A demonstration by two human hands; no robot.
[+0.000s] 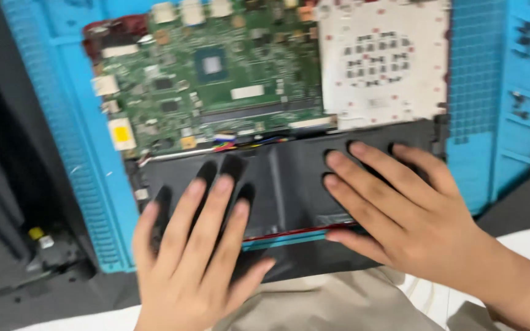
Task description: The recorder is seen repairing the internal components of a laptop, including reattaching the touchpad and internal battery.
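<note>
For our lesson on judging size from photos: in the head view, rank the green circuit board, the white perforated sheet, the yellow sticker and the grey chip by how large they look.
1. Green circuit board
2. White perforated sheet
3. Yellow sticker and grey chip: too alike to rank.

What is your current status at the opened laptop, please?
Left hand and right hand flat on flat black battery pack. Green circuit board exposed above. Nothing obstructing.

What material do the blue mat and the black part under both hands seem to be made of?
Blue mat: probably silicone rubber, matte, with moulded ribs and small compartments. Black part: likely plastic or a film-wrapped pack, smooth with a dull sheen; the blur leaves this open.
</note>
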